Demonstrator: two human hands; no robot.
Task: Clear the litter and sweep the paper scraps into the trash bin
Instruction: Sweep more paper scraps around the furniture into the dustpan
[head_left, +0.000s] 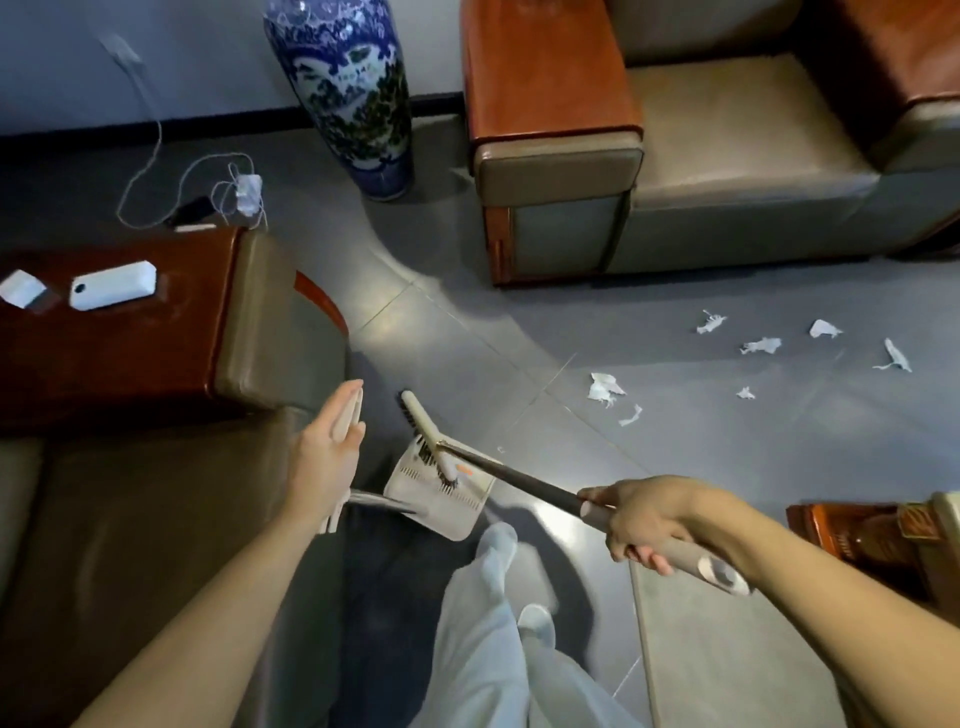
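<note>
Holding the broom (519, 479), right grip (644, 517) clenched; left grip (322, 462) seemingly around dustpan handle (347, 413); armchair (727, 156) behind paper scraps (605, 387).

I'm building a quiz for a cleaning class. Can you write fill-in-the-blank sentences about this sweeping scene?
1. The right hand grips the ____ by its long handle.
2. That tool's head lies partly over the ____, held by the left hand.
3. The paper scraps lie on the ____.
4. The tall vase is blue and ____.
Missing words: broom; dustpan; floor; white.
</note>
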